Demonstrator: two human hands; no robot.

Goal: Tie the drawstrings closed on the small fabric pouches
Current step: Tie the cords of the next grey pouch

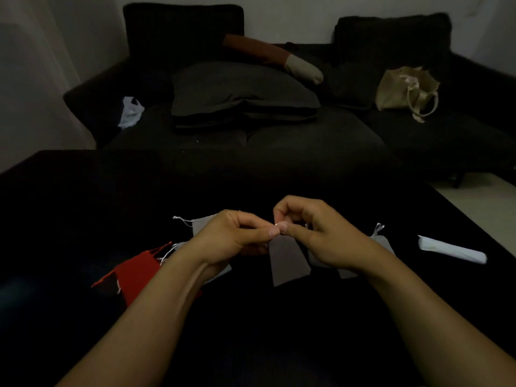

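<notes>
A small grey fabric pouch (287,261) hangs from my two hands above the black table. My left hand (237,236) and my right hand (315,233) meet at its top, thumbs and forefingers pinching its white drawstring; the string itself is mostly hidden by my fingers. Another grey pouch (202,222) with a white string lies behind my left hand. One more grey pouch (381,241), its string tied at the top, lies right of my right hand. A further grey pouch (346,272) shows under my right wrist.
A red pouch (136,270) with white strings lies at the left by my left forearm. A white wrapped packet (452,248) lies at the right on the black table (83,208). Behind it stands a dark sofa (251,141) with cushions, a beige bag (405,88) and a white plastic bag (129,111).
</notes>
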